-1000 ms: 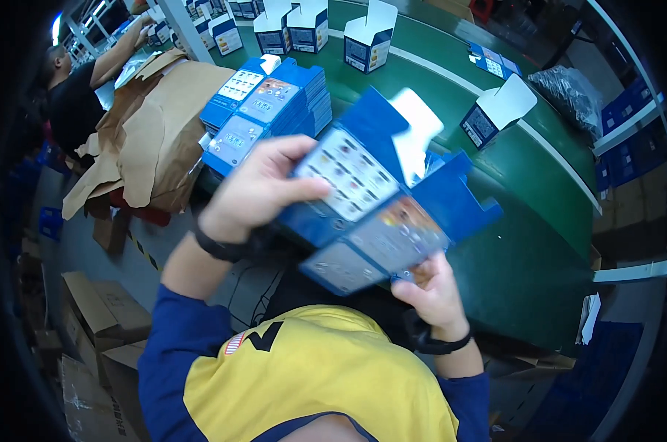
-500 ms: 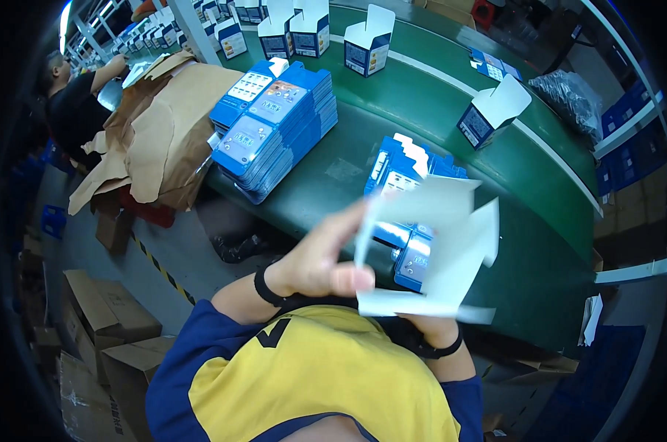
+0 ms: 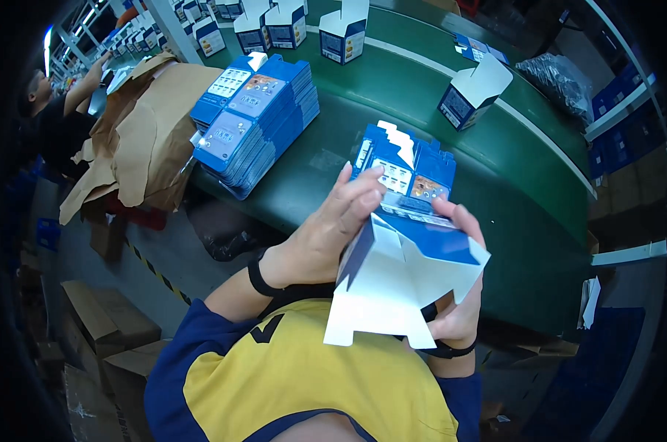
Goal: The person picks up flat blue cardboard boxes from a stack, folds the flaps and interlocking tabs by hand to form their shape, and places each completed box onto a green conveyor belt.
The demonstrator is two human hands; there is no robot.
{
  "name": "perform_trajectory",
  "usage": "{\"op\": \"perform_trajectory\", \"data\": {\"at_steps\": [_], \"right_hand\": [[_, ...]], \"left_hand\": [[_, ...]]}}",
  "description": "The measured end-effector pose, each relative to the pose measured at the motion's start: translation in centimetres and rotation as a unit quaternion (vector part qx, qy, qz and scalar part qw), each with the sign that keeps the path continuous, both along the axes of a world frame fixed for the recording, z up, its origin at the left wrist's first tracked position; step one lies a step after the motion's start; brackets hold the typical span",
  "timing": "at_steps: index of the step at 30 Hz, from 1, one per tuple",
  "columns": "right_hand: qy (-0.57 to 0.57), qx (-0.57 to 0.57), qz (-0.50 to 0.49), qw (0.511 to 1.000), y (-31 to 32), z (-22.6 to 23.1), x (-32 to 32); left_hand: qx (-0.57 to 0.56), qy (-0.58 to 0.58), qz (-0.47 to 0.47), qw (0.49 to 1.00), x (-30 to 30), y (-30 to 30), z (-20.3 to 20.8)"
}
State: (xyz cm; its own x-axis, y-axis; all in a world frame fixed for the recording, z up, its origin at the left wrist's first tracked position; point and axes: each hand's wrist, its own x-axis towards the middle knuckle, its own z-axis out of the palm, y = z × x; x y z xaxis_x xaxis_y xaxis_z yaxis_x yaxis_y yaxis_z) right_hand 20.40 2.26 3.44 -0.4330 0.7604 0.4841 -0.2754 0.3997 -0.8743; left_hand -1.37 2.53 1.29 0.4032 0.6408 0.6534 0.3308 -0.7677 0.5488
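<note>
Between my hands, close to my chest, is a small blue cardboard box (image 3: 378,276) with its open end and white flaps toward me. My right hand (image 3: 462,309) grips its right side, the fingers reaching over the far edge and the thumb low near the flaps. Against its left side and far end presses my left hand (image 3: 333,228), fingers bent toward the end; its thumb is hidden. Just beyond lies a low pile of flat blue cartons (image 3: 403,162), partly covered by my fingers.
A tall stack of flat blue cartons (image 3: 256,118) stands left on the green work surface (image 3: 333,158). Opened-up boxes (image 3: 342,40) and another box (image 3: 470,99) stand on the belt behind. Crumpled brown paper (image 3: 138,132) is at left, near a person (image 3: 54,118).
The box has turned so its open flaps face me and its blue outside shows. My left hand has shifted to its far end; my right hand now shows along its side.
</note>
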Motion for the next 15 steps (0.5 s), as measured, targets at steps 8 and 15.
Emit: {"op": "perform_trajectory", "data": {"at_steps": [8, 15], "right_hand": [[-0.014, -0.065, -0.140, 0.988, -0.4, 0.2, -2.4], [0.201, -0.068, -0.019, 0.977, 0.5, -1.2, -1.5]], "left_hand": [[0.004, -0.101, -0.037, 0.994, 0.7, -0.7, 0.1], [0.008, -0.067, -0.032, 0.997, 1.3, -1.3, 1.1]]}}
